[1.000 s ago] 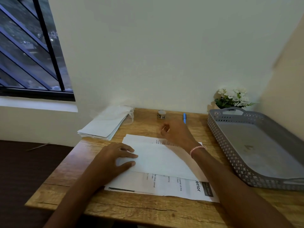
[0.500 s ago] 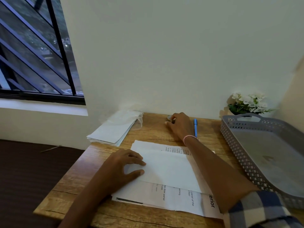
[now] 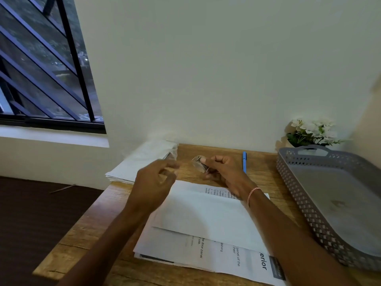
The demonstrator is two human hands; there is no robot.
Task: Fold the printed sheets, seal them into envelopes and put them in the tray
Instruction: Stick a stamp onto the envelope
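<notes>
Pale plaster wall (image 3: 206, 69) filled the background, with a dark-barred window (image 3: 68, 58) at ten o'clock. Below it stood a light wooden desk (image 3: 86, 230). At eleven o'clock on the desk lay a stack of white envelopes (image 3: 136, 164), its far end against the wall.

Just beside the stack, the left hand (image 3: 153, 184) hung above the desk at about twelve o'clock. Its fingers were loosely bent towards the thumb, but the tips were smeared by blur, so whether they pinched anything could not be told.

Facing it, the right hand (image 3: 224, 170) was curled around a small roll of clear tape (image 3: 198, 162), thumb on top and fingers tucked beneath. A pink beaded bracelet (image 3: 252, 195) circled that wrist.

Under both forearms, at six o'clock, lay the printed sheets (image 3: 216, 256) in a flat pile near the desk's front edge. A plain white envelope (image 3: 206, 215) rested across their upper part.

At one o'clock a blue pen (image 3: 244, 162) lay on the wood, just beside the right hand. At three o'clock sat a grey perforated plastic tray (image 3: 299, 195), and behind it, at two o'clock, a small bunch of white flowers (image 3: 313, 131) against the wall.
</notes>
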